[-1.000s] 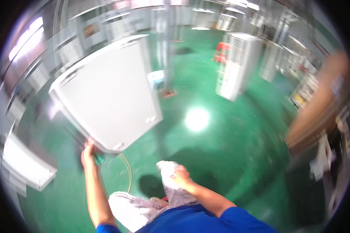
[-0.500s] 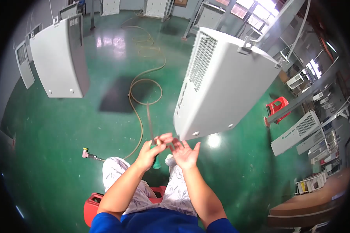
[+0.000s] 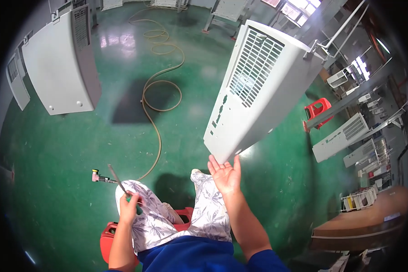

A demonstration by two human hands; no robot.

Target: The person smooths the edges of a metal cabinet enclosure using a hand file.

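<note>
My left hand (image 3: 130,206) is closed round the green handle of a long, narrow tool that looks like a hand file (image 3: 115,176). Its grey blade points up and away, above my left knee. Palm up with fingers spread, my right hand (image 3: 227,177) reaches under the lower end of a hanging white metal cabinet panel (image 3: 254,102). The fingertips are at its bottom edge and seem to touch it. The panel's slotted grille and row of cut-outs face left and toward me.
An air tool (image 3: 103,177) lies on the green floor at left, joined to a coiled hose (image 3: 160,140). More white panels hang at left, including a large one (image 3: 61,63). A red stool (image 3: 319,111) and a cardboard box (image 3: 358,231) are at right.
My left hand has moved left and down with the file, away from my right hand. My right hand has shifted right to the panel's bottom. The panel has turned, showing more of its grille.
</note>
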